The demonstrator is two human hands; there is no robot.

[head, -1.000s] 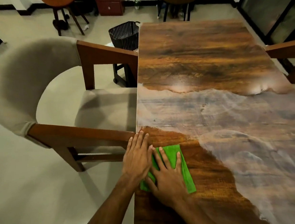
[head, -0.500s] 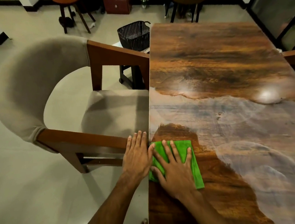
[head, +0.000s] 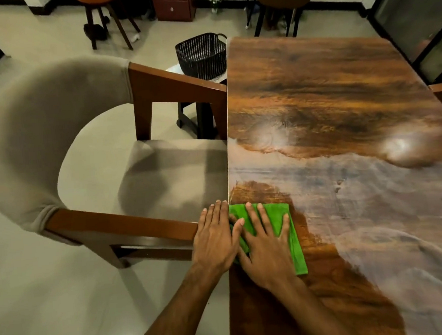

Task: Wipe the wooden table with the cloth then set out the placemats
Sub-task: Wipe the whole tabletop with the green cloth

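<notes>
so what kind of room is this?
Likely a home dining room: a long wooden table with upholstered armchairs pulled up, a small drawer cabinet by the far wall, tiled floor. Both hands press a green cloth flat near the table's edge.

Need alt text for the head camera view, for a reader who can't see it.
Both hands, left hand and right hand, press a green cloth flat at the left edge of a wooden table with a hazy film across its middle. A beige armchair stands alongside.
</notes>
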